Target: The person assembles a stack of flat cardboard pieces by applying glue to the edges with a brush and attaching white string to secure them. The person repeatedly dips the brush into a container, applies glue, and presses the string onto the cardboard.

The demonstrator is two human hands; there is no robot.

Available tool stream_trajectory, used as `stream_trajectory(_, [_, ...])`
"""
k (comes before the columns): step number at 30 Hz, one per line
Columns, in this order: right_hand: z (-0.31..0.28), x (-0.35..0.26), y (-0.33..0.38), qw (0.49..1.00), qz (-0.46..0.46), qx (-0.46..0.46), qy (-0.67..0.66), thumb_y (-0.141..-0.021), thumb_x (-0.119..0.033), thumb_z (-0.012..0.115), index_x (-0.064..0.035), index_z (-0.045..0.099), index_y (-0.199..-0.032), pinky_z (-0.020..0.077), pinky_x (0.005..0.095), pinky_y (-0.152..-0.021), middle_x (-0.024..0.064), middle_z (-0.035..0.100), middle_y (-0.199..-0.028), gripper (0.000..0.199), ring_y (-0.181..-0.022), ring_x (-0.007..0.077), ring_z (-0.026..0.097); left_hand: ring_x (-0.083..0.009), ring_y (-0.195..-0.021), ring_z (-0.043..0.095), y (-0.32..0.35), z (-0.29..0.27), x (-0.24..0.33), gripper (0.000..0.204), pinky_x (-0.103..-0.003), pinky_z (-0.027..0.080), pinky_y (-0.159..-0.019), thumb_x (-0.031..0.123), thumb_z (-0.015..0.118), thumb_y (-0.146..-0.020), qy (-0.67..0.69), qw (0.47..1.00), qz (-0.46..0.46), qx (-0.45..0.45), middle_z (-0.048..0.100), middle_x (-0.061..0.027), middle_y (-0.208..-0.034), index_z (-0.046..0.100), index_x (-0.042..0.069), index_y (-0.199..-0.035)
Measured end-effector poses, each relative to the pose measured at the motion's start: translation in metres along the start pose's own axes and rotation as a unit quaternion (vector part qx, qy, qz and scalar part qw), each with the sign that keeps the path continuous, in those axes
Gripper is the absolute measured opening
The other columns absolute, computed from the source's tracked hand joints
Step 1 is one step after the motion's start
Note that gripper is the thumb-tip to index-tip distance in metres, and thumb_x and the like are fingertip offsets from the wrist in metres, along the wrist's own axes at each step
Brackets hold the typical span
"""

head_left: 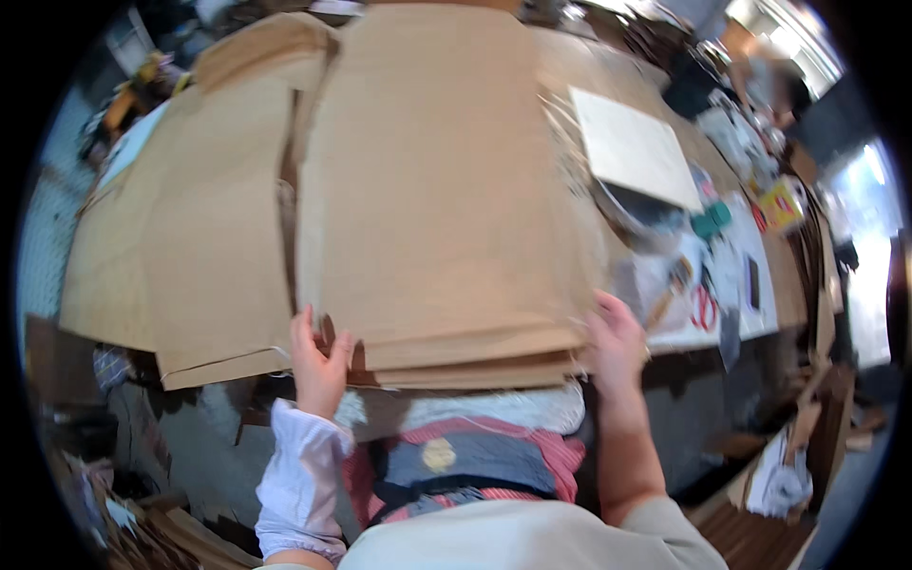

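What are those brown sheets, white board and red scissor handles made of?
The brown sheets look like matte kraft paper: tan, thin-edged and layered. The white board looks smooth; its flat, straight-edged shape suggests plastic or painted wood, unclear which. The red scissor handles are probably plastic, being evenly bright; finish unclear.

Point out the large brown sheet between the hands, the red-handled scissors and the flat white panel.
Large brown sheet [432, 195]: head view, middle of its upper face.
Red-handled scissors [704, 309]: head view, on the red handles.
Flat white panel [635, 149]: head view, middle of its top face.
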State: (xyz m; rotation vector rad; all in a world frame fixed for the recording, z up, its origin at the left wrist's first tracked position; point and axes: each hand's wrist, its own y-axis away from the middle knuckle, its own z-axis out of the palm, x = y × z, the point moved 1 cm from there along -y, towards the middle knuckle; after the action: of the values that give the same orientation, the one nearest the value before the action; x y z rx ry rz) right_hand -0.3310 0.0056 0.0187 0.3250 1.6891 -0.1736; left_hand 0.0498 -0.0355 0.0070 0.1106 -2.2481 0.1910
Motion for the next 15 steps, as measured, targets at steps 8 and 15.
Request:
stream_trajectory(8, [0.016, 0.025, 0.010, 0.958, -0.124, -0.010, 0.257, -0.088, -0.003, 0.046, 0.0034, 0.051, -0.117, 0.0452, 0.0285, -0.069, 0.0104, 0.058, -0.083, 0.030, -0.077, 0.0150, 0.057, -0.0231, -0.050, 0.049, 0.019, -0.043, 0.014, 0.024, -0.038, 0.037, -0.045, 0.015, 0.067, -0.080, -0.098, 0.960, 0.261, 0.031, 0.047, -0.0039, -0.055, 0.050, 0.006, -0.065])
stream_trajectory(15, [0.190, -0.016, 0.006, 0.967, -0.018, -0.251, -0.030, -0.090, -0.002, 0.047, 0.0019, 0.040, -0.131, 0.0406, 0.0198, -0.063, 0.0002, 0.052, -0.084, 0.042, -0.074, 0.0044, 0.049, -0.0301, -0.059, 0.049, -0.005, -0.200, -0.082, 0.017, -0.039, 0.038, -0.053, 0.011, 0.058, -0.086, -0.233, 0.922, 0.193, 0.243, 0.048, -0.0108, -0.064, 0.052, 0.004, -0.072])
